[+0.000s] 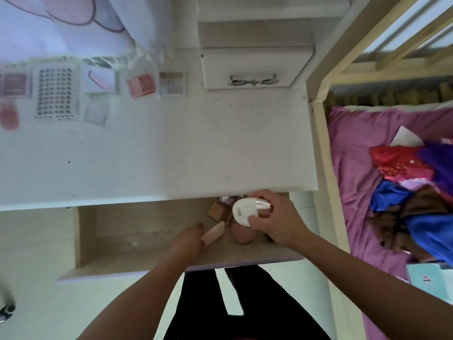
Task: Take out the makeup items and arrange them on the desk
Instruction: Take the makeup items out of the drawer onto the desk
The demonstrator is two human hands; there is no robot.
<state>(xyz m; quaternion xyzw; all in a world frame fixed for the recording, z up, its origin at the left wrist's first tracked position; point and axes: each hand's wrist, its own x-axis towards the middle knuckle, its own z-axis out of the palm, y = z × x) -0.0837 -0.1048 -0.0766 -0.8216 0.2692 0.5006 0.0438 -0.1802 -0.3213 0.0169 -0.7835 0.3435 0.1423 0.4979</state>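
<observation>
Right now both hands are down in the open drawer (pixel 137 231), just under the front edge of the desk (pixel 171 148). The right hand (pixel 277 222) grips a white round compact (pixel 241 212), fingers curled over the top and thumb on its face; the compact is tilted and looks lifted off the drawer floor. The left hand (pixel 187 244) pinches the near end of a flat beige case (pixel 213 233), which lies slanted beside a pink makeup sponge (pixel 245 238). Small brown boxes (pixel 215 209) sit behind, partly hidden.

The step looks like a two-item lift-out. Raise both clear of the desk lip before going forward, and keep the compact's lid pinned shut. Set them down in line with the row at the back left, to the right of the eyeshadow palette (pixel 171 83) and pink blush compact (pixel 141 85). The sponge and boxes are yet to fetch.
</observation>
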